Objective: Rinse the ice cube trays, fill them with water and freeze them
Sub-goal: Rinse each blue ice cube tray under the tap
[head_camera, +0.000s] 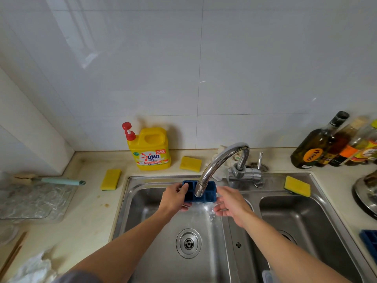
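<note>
Ice cube tray (208,196), blue, sits at the frame's centre under the faucet (222,158), over the left sink basin (155,252). It looks light, fairly stiff and slippery when wet, so we would hold it by its short ends. Our left hand (173,199) pinches its left end, our right hand (230,203) lies at the right end, grip unclear; we count two trays, the second tray (369,243) at lower right, and three yellow sponges (111,179).
</note>
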`<state>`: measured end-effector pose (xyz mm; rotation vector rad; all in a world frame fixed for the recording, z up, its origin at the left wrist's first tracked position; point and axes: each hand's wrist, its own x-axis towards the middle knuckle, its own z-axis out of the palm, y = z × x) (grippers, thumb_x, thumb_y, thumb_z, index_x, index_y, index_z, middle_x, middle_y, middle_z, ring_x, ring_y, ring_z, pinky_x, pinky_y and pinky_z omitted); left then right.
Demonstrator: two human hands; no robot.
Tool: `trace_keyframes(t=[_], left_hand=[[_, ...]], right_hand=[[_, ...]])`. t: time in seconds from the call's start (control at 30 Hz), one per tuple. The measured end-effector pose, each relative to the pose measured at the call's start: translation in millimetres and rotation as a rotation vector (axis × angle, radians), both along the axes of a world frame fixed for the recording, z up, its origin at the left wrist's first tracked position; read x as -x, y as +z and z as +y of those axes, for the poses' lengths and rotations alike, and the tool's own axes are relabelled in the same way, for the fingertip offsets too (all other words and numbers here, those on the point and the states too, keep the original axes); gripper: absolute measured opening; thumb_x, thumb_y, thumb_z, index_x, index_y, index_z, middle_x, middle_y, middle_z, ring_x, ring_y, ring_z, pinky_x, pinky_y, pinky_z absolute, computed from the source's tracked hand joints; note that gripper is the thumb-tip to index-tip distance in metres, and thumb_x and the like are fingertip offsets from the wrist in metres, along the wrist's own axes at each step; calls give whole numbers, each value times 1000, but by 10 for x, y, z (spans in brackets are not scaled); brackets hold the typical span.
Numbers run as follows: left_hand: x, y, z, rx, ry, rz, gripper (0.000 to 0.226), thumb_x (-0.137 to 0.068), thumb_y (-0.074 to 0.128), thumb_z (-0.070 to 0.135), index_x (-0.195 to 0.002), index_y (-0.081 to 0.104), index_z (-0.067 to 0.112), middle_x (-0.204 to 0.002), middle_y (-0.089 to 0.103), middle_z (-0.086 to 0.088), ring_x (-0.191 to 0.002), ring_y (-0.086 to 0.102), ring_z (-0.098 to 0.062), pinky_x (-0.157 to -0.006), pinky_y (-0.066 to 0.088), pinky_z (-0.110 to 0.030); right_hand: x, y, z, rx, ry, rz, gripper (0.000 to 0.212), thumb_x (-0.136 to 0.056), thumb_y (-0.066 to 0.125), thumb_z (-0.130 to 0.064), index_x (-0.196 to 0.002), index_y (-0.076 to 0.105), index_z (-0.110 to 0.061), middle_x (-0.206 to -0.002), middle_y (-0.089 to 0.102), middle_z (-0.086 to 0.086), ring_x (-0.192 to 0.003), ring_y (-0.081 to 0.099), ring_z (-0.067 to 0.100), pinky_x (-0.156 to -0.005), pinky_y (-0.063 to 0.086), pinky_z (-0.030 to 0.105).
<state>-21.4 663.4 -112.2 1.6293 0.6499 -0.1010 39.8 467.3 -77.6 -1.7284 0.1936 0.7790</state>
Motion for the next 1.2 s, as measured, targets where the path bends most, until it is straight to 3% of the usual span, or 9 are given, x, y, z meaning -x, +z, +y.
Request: trace_keyframes(t=[0.2,0.37,0.53,0.77,0.93,1.2], left_hand=[[50,-69,-56,168,-105,69,24,-108,44,34,-114,61,18,-106,70,-11,-82,78,-27,-68,64,-38],[12,-108,-130,249,-171,97,33,-106,47,40,-123,60,15,-110,70,-12,-88,77,-28,-72,63,-38],[-19,-119,-181,257,-198,92,29,-105,49,41,-114,63,17,-106,74,-11,-88,77,-29,-74,64,-39],[-3,-143,-146,186,-59,95,35,-107,46,39,-110,66,11,-87,75,-13,-70,75,-24,-69,64,-36],[113,-178,0,175,-18,115,43,-106,44,43,-105,66,6,-66,66,-6,-56,62,-19,-59,55,-32],[262,-222,95,128,-27,214,43,-106,44,42,-95,64,6,-62,64,-7,-49,57,-18,-52,51,-29]], right_hand=[[-7,-23,-58,56,-8,-79,17,-107,47,-29,-103,63,-24,-93,64,13,-60,65,17,-60,61,29],[-28,32,-96,62,-34,-130,18,-108,47,-29,-97,61,-33,-95,67,9,-63,66,17,-67,62,35],[-73,53,-137,62,-66,-144,18,-107,48,-28,-112,65,-24,-95,67,8,-61,63,15,-64,60,31],[-35,33,-119,59,-11,-77,20,-107,49,-31,-111,64,-18,-94,65,13,-62,65,19,-63,60,32],[60,18,-27,85,88,41,28,-108,48,-35,-117,63,-12,-90,65,14,-65,64,21,-61,58,30],[164,-38,57,153,184,110,41,-108,46,-38,-123,61,-3,-96,66,18,-73,67,25,-70,61,35]])
